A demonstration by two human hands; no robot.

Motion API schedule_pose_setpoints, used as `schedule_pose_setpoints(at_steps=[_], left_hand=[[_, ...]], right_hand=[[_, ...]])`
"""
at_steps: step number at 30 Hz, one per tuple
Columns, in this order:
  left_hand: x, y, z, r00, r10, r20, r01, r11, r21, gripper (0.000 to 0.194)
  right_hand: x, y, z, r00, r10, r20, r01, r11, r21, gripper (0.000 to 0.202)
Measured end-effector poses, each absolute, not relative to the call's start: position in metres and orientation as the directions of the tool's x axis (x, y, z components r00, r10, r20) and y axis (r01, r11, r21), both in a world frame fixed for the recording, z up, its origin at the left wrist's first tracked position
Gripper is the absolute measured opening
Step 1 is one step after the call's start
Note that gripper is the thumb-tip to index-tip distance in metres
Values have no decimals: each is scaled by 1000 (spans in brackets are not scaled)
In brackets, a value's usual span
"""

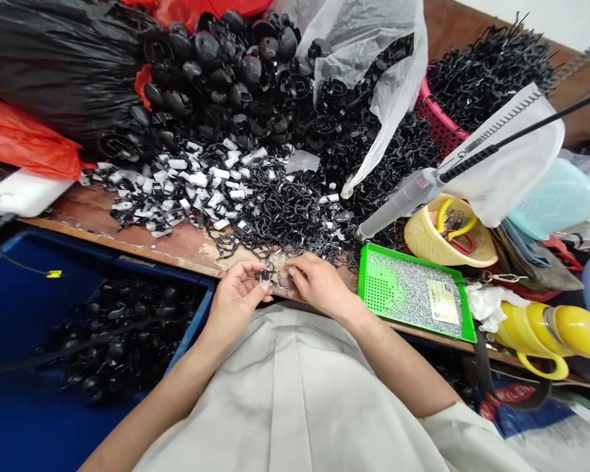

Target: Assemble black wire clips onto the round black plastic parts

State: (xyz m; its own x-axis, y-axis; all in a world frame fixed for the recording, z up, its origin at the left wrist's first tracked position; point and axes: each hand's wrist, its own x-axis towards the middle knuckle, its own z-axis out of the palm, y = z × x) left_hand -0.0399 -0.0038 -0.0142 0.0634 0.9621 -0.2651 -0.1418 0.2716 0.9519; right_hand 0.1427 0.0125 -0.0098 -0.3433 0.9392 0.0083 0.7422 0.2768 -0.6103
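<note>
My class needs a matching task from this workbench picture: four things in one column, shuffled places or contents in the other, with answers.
1. small black part
2. green tray
3. blue bin
4. pale yellow basket

A. has a card lying in it
B. holds a yellow-handled tool
C. is in the left hand's fingers
D. contains a heap of black pieces

Pairs: 1-C, 2-A, 3-D, 4-B

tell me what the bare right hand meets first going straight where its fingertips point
Likely the small black plastic part held in the bare left hand, or that hand's fingertips; depth between the hands is unclear.
</note>
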Motion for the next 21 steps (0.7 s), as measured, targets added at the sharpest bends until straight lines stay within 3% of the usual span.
schedule_pose_setpoints(at_steps=[4, 8, 16, 21], left_hand=[[-43, 0, -11, 82, 971, -225, -142, 235, 962, 32], [-49, 2, -12, 67, 973, -223, -164, 231, 959, 29], [-49, -1, -14, 68, 975, -211, -120, 218, 969, 29], [-53, 0, -16, 60, 978, -201, -87, 206, 975, 25]], right_hand=[[151, 21, -7, -217, 966, -137, 947, 175, -270, 34], [151, 21, -1, -87, 984, -152, 994, 75, -85, 36], [133, 26, -5, -235, 967, -102, 967, 223, -120, 31], [153, 12, -11, -347, 926, -146, 912, 297, -281, 23]])
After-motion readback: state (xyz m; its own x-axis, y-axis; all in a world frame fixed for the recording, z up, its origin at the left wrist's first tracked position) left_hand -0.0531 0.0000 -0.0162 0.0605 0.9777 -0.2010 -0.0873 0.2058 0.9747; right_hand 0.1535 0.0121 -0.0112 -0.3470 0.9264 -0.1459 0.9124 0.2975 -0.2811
